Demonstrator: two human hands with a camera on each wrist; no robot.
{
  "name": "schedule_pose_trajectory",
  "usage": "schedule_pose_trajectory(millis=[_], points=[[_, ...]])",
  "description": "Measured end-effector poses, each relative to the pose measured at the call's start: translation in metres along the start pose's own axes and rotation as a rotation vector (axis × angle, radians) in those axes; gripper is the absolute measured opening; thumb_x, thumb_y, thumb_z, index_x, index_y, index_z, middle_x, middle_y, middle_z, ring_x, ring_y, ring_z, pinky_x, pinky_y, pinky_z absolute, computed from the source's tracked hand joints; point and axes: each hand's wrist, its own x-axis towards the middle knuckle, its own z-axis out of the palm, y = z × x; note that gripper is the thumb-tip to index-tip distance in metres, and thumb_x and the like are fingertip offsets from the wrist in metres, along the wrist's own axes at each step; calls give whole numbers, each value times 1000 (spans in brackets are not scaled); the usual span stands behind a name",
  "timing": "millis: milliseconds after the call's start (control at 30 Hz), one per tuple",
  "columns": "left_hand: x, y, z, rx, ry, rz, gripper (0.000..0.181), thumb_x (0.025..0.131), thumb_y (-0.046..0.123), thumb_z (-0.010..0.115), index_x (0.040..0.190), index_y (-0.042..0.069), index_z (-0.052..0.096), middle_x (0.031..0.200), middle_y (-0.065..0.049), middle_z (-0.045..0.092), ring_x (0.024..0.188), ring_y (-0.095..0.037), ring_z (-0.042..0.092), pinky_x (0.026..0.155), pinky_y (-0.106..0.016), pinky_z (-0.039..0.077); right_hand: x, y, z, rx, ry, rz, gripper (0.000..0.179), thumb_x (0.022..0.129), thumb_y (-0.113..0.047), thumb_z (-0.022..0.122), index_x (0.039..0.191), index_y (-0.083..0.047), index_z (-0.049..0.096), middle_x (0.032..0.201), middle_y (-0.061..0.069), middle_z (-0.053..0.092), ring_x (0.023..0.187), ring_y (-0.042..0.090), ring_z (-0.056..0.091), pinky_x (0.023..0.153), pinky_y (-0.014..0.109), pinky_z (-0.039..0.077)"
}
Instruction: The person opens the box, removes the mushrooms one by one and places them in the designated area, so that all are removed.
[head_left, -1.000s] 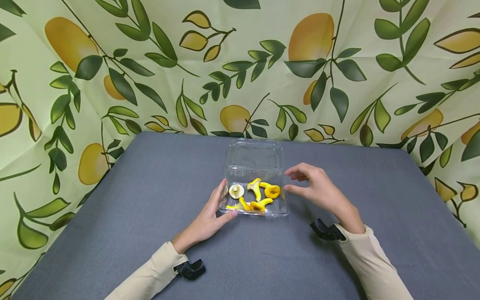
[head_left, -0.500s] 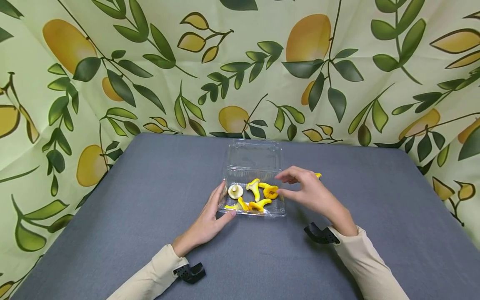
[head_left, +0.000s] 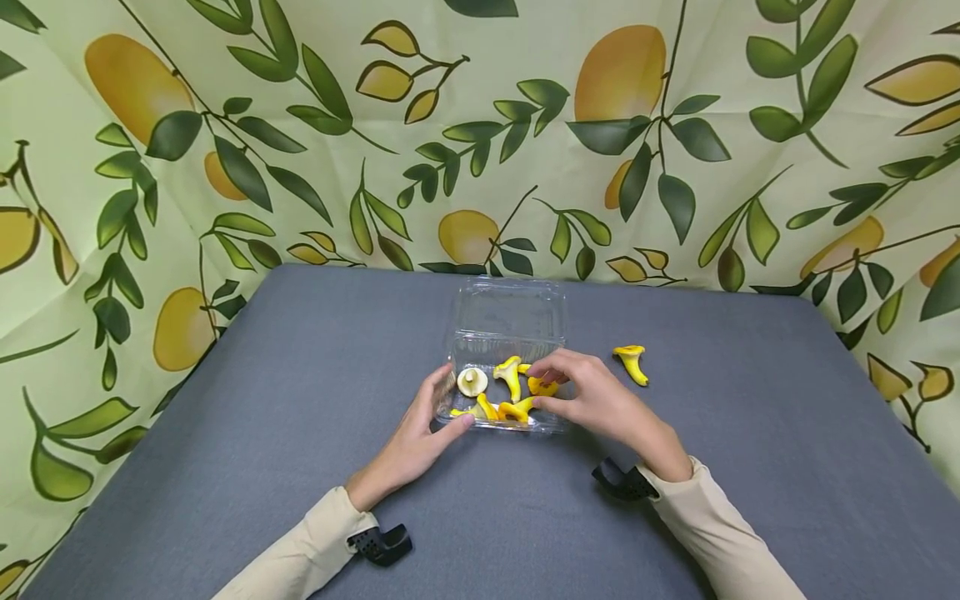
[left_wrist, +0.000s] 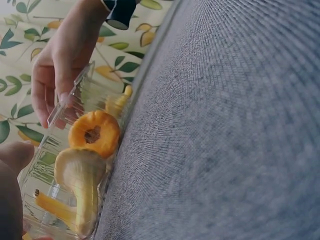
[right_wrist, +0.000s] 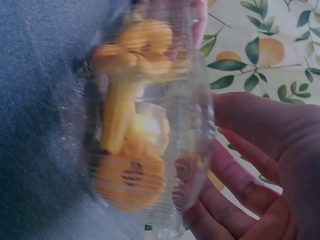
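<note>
A clear plastic clamshell container (head_left: 558, 425) stands with its lid (head_left: 510, 308) tipped back. Inside lie several yellow chanterelles (head_left: 508, 377) and one white mushroom (head_left: 472, 382), stem up. My left hand (head_left: 412, 446) holds the container's front left corner, fingers along the side wall and thumb at the front rim. My right hand (head_left: 592, 396) reaches over the right wall, thumb and fingers apart around the rightmost chanterelle (head_left: 542, 386), which they partly cover. In the right wrist view, fingertips (right_wrist: 190, 167) show at the rim. Another chanterelle (head_left: 632, 364) lies on the table, right of the container.
The grey cloth-covered table (head_left: 337, 333) extends around the container. Behind it and along both sides hangs a fabric curtain (head_left: 465, 133) printed with leaves and fruit. A black wrist mount (head_left: 381, 545) is on the left sleeve, with a matching mount (head_left: 624, 482) on the right.
My right hand has moved left and slightly down, from beside the container to over its right side. The loose chanterelle on the table has come into view. My left hand has stayed put.
</note>
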Motion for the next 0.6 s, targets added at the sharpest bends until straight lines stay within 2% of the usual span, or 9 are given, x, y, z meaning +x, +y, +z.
schedule_pose_trajectory(millis=[200,600], points=[[2,1,-1,-2,11,-1,81,95,19,66,157,8,16,162,-20,24,146,-37,35,118,-55,34,1,-1,5,-15,-34,14,34,82,-9,81,113,-2,69,108,12,71,93,24,68,81,43,60],[4,1,-2,36,3,-9,88,93,21,67,160,8,12,161,-20,25,144,-36,37,116,-54,36,3,-1,16,-83,-86,13,30,86,-9,77,115,-4,70,110,8,72,99,22,67,87,41,58]])
